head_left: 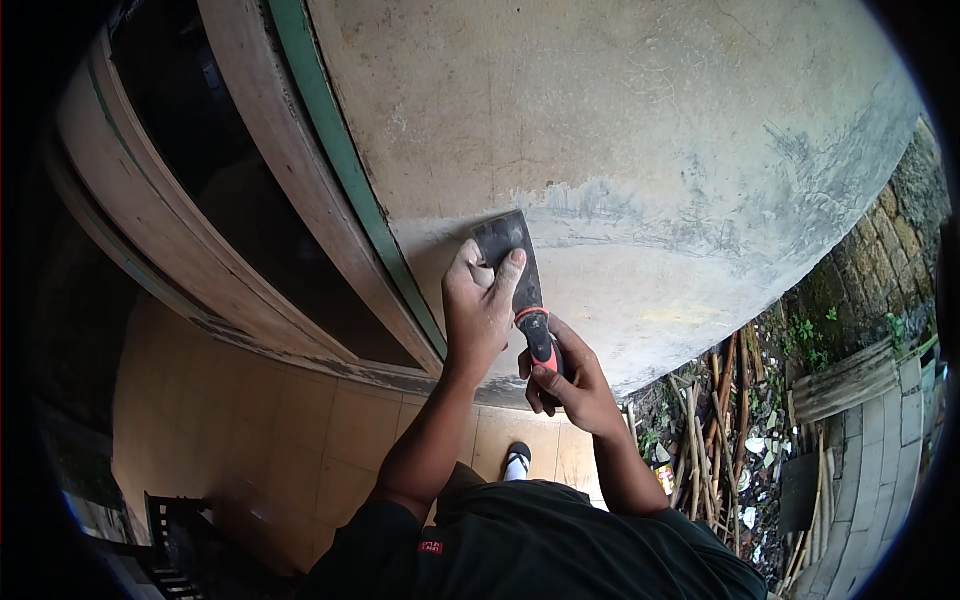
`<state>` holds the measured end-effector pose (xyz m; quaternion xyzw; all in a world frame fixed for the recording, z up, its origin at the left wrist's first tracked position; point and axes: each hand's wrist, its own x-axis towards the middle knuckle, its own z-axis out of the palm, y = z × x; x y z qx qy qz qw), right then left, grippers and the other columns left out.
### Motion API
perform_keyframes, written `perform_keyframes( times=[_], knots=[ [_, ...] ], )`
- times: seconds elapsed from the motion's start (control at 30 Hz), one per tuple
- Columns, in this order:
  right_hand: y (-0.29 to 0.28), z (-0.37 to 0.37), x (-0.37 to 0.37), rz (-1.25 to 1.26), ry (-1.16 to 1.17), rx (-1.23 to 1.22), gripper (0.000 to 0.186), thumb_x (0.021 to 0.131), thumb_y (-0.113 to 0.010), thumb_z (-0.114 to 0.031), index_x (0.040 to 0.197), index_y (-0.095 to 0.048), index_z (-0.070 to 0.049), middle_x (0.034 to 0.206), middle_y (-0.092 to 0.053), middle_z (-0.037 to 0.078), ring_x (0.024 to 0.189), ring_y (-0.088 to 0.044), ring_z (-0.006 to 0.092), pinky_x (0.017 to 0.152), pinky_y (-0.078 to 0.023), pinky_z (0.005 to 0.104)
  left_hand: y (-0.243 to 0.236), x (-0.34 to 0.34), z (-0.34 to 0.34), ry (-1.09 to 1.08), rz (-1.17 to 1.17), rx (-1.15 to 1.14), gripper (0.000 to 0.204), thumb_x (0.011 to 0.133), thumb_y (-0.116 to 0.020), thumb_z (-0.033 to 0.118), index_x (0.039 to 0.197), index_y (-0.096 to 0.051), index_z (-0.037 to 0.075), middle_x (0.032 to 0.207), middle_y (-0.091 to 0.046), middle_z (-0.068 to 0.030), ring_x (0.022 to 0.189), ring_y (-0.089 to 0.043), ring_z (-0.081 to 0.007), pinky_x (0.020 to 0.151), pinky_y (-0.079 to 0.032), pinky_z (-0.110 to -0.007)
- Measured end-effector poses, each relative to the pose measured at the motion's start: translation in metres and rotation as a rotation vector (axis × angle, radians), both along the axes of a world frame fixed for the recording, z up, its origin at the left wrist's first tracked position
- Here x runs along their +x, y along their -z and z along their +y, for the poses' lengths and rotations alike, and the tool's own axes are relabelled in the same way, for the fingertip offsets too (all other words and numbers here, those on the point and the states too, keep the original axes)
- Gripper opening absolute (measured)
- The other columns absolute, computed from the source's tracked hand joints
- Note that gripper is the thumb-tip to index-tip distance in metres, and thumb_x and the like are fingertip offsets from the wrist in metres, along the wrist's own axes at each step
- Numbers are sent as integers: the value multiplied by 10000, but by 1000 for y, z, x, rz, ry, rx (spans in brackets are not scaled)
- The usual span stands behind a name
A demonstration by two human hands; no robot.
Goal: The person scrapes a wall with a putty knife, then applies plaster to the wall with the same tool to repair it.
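A putty knife with a wide dark blade and a black and red handle is in both my hands, in front of a worn plaster wall. My right hand is closed round the handle, thumb on its near side. Higher up, my left hand pinches the blade, its thumb flat on the face and its fingers partly hidden behind. Pale dust coats the left fingers. The blade's broad end points up at the wall; whether it touches the plaster, I cannot tell. Lower down, the wall has a paler, smoother band below a rough grey edge.
Left of the wall runs a wooden frame with a green strip and dark openings. Below lies a tan tiled floor, with my sandalled foot on it. Sticks and litter lie at right beside grey paving.
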<state>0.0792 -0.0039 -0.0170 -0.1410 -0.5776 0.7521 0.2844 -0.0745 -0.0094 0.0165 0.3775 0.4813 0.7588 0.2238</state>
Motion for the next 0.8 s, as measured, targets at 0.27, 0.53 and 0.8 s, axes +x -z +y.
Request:
perform_keyframes(
  times=[0.27,0.53,0.8],
  knots=[
    [3,-9,7,108,124,-1,593,986,-495,-164,1505,-217,-92,852,-503,27,516,-357,38,479,-297,181,11,5,10,7,-176,-78,231,959,-574,246,858,-580,39,513,-497,34,373,-430,-42,339,-291,-220],
    [-26,-6,2,-258,387,486,463,926,-497,6,1383,-436,-27,1300,-559,202,1128,-599,257,880,-481,309,-3,10,5,95,-169,-196,221,909,-661,209,854,-577,12,556,-537,10,382,-416,-31,342,-291,-213],
    [-23,3,-10,-277,376,554,466,922,-511,0,1383,-447,-32,1247,-592,199,1062,-593,207,829,-460,287,16,19,10,-223,-19,-12,304,870,-701,111,1036,-469,5,784,-573,-41,624,-503,-57,511,-408,-211]
  ],
)
